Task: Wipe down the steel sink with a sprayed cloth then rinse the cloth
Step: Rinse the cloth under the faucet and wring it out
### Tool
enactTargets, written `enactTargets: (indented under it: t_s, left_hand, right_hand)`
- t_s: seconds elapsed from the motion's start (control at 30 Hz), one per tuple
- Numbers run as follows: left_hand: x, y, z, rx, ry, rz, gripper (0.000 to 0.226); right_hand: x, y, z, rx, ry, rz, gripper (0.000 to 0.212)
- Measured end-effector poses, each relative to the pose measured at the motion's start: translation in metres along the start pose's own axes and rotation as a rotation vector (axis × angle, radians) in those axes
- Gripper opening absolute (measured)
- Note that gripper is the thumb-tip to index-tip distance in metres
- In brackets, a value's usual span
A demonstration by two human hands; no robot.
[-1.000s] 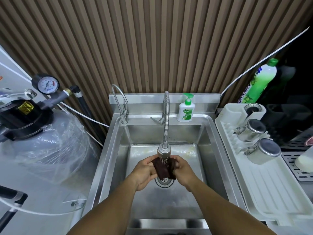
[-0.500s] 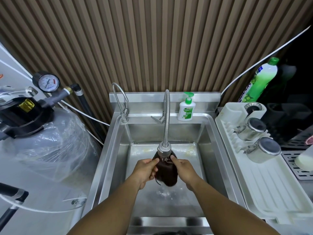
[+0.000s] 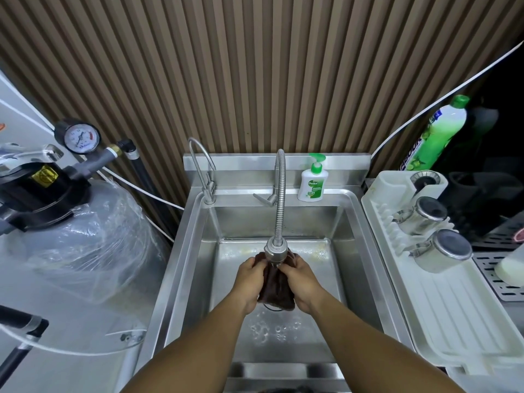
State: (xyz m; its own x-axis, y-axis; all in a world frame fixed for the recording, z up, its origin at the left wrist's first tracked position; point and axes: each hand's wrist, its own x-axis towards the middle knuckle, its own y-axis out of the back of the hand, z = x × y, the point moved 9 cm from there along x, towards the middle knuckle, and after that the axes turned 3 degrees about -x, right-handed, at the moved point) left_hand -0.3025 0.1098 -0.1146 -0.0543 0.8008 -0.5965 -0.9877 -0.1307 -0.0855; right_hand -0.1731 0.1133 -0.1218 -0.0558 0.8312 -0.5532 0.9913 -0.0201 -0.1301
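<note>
Dark brown cloth hangs over the steel sink, spray head at its 12 o'clock. Left hand grasps it at 9 o'clock, right hand at 3 o'clock, fingers curled round the fabric.

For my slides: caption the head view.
Rinsing: left hand and right hand hold a dark cloth under the faucet over the steel sink.

Glossy steel sink, dark cloth
</note>
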Motion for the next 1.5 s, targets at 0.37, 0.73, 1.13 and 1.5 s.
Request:
enactTargets:
  t_s: [0.37, 0.73, 1.13, 1.5]
  left_hand:
    - [-0.006, -0.022, 0.0, -0.014, 0.045, 0.113, 0.02]
    - [-0.011, -0.015, 0.0, -0.007, 0.049, 0.212, 0.023]
    - [-0.006, -0.003, -0.014, -0.101, 0.166, 0.168, 0.018]
    - [-0.002, -0.015, -0.001, -0.106, 0.125, 0.129, 0.022]
  right_hand:
    - [-0.004, -0.008, 0.002, -0.034, -0.174, 0.222, 0.039]
    - [-0.005, -0.017, 0.012, -0.043, -0.226, 0.192, 0.026]
    - [-0.006, -0.011, 0.015, 0.107, -0.195, 0.148, 0.029]
    - [-0.002, -0.011, 0.007, 0.137, -0.177, 0.231, 0.027]
